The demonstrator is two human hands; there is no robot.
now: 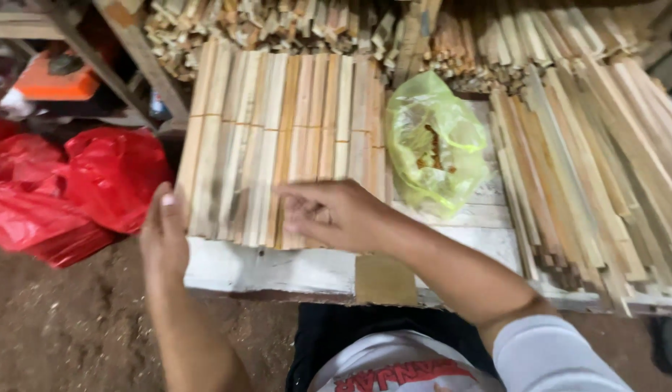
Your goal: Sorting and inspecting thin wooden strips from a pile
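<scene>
Both hands at a flat row of wooden slats on a white bench.

Risk: the slats lie loose, side by side, near ends close to the white bench edge; an uneven push could skew the row or tip pieces off. Left hand, flat and unclenched, presses the row's left side, grasping nothing. Right hand, fingers loosely curled, rests on the near ends; no firm grasp visible. Yellow plastic bag just beside.

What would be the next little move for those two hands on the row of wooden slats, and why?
Probably the left hand presses the row's left edge inward while the right hand steadies the top. The wooden slats lie side by side on the white board, but their near ends look uneven, with small gaps between them.
</scene>
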